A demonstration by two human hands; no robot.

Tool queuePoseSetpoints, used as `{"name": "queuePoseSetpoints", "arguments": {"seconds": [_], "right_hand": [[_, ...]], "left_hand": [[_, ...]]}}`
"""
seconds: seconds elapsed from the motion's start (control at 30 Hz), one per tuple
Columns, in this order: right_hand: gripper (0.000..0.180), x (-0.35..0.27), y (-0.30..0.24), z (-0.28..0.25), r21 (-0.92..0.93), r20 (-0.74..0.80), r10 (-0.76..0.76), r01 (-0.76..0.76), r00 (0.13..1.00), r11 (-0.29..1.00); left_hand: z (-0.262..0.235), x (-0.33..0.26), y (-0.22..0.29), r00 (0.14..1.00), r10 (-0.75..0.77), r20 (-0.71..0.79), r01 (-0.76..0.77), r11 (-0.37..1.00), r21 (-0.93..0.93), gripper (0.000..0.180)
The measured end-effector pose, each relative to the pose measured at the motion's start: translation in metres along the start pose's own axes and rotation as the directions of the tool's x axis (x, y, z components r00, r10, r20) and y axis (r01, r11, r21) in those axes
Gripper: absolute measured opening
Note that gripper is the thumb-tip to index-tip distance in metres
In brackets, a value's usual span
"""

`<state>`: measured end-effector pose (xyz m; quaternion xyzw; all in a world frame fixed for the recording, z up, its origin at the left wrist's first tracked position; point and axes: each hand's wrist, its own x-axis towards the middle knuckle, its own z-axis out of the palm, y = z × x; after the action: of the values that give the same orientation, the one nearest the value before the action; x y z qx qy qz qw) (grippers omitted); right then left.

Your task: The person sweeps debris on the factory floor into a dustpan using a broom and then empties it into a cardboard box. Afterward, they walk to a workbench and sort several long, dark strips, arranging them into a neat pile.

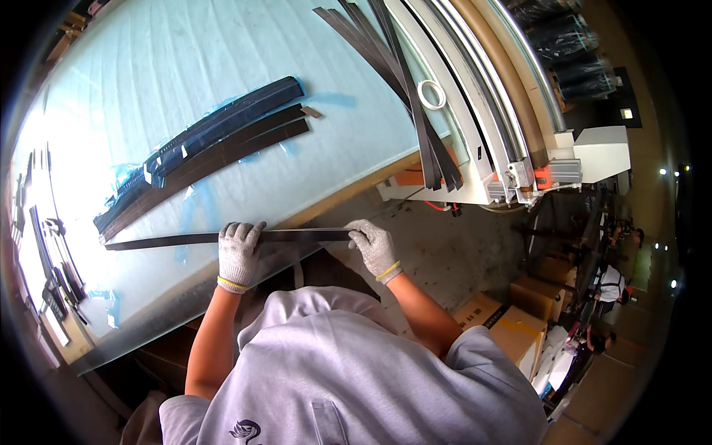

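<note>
A long, thin dark strip (304,235) stretches in front of me, its left end over the pale blue table and its right end past the table's edge. My left hand (239,248), in a grey knit glove with a yellow cuff, is closed around the strip near its middle. At the strip's right end, my gloved right hand (372,246) pinches it between thumb and fingers. Just beyond lies a stack of brown strips (222,157), beside a dark bundle wrapped in blue film (222,119).
More dark strips (404,81) lie crossed at the far right, next to a white tape roll (432,95). A long metal rail machine (489,104) borders the table's right side. Cardboard boxes (500,326) stand at lower right. Further dark pieces (55,259) lie at far left.
</note>
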<state>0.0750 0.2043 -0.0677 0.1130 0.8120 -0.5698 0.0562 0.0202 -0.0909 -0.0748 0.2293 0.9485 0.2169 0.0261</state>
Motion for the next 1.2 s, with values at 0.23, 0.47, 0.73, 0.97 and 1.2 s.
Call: {"name": "queuePoseSetpoints", "arguments": {"seconds": [0.23, 0.47, 0.73, 0.97, 1.2], "right_hand": [[0.033, 0.017, -0.003, -0.008, 0.002, 0.237, 0.168, -0.173, 0.957, 0.985], [0.068, 0.024, -0.059, 0.009, -0.832, 0.398, -0.15, 0.425, 0.905, 0.356], [0.029, 0.036, 0.005, -0.04, -0.871, 0.253, -0.303, 0.353, 0.919, 0.341], [0.049, 0.05, 0.022, -0.163, -0.628, -0.32, -0.325, 0.058, 0.89, 0.776], [0.052, 0.119, 0.054, -0.207, -0.772, -0.495, -0.22, -0.309, 0.84, 0.556]], "left_hand": [[0.0, 0.014, 0.0, 0.996, 0.089, -0.012, -0.089, 0.996, -0.014, 0.042], [-0.007, 0.02, 0.009, 0.985, 0.075, 0.153, -0.07, 0.997, -0.034, 0.047], [-0.035, 0.021, -0.031, 0.997, -0.072, 0.037, 0.064, 0.979, 0.192, 0.048], [-0.141, 0.096, -0.049, 0.593, 0.087, -0.801, 0.205, 0.945, 0.254, 0.052], [-0.148, 0.144, 0.007, 0.495, 0.057, -0.867, 0.21, 0.96, 0.183, 0.066]]}}
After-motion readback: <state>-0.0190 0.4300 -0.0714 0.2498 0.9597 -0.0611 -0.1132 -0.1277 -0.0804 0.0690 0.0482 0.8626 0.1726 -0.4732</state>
